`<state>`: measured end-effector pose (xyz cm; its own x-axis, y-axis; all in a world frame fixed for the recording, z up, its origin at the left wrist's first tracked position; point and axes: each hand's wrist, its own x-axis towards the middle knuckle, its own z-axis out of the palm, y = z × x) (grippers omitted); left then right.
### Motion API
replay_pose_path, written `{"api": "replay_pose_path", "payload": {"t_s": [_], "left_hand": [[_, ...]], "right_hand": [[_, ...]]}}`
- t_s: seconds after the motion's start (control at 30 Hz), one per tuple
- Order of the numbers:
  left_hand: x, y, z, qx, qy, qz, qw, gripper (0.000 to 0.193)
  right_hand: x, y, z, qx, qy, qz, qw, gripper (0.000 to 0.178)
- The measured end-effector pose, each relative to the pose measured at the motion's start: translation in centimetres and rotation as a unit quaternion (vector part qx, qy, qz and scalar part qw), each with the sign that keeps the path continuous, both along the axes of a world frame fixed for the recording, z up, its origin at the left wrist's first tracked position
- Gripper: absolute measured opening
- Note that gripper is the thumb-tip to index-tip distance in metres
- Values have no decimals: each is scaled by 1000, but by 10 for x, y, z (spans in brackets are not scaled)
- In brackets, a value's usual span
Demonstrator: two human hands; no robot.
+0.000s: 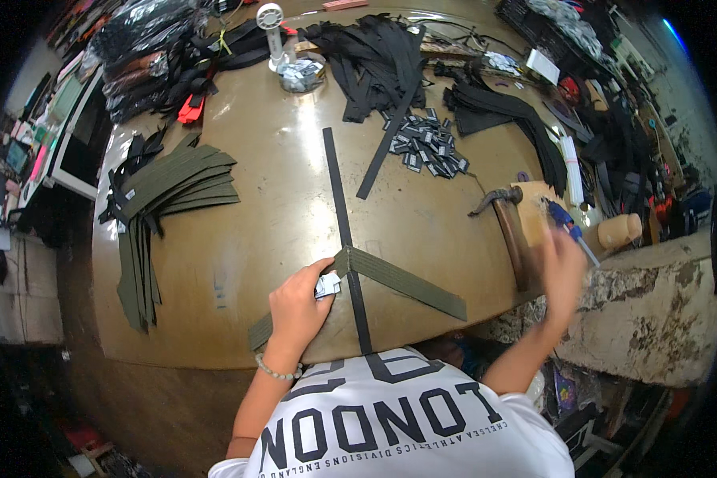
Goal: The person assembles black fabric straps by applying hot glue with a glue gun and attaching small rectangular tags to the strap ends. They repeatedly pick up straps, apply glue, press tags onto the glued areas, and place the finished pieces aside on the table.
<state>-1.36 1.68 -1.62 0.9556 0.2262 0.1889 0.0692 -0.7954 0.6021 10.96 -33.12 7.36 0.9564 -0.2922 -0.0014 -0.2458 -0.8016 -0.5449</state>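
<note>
Left grip [299, 307] clamped on the bent olive strip [408, 282] at six o'clock, over a black strap [336, 182]; my right grip [564, 261] is blurred at three, so I cannot tell its hold.

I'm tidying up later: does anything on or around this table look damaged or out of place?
The ledge at right looks worn, its surface blotchy and rough. On the table, one black strip juts well past the black pile it overlaps.
</note>
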Motion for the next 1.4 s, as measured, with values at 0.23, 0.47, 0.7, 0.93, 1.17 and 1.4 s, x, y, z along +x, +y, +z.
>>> {"api": "replay_pose_path", "payload": {"t_s": [0.23,0.47,0.7,0.93,1.17,1.4], "left_hand": [[0,1,0,2,-46,-25,999,41],[-1,3,-1,-4,-36,-31,999,41],[-2,3,-1,-16,-42,-32,998,42],[-2,1,8,-46,-58,-25,997,41],[9,-16,30,-266,-36,-8,963,18],[22,-12,41,-436,60,-5,898,22]], "right_hand": [[127,111,-77,111,-147,344,921,20],[142,138,-101,-23,-183,316,931,15],[121,126,-80,135,-202,209,947,16],[21,128,-55,336,-85,222,912,11],[-43,150,-56,442,-24,318,838,15],[-46,165,-34,388,-46,417,821,15]]}}
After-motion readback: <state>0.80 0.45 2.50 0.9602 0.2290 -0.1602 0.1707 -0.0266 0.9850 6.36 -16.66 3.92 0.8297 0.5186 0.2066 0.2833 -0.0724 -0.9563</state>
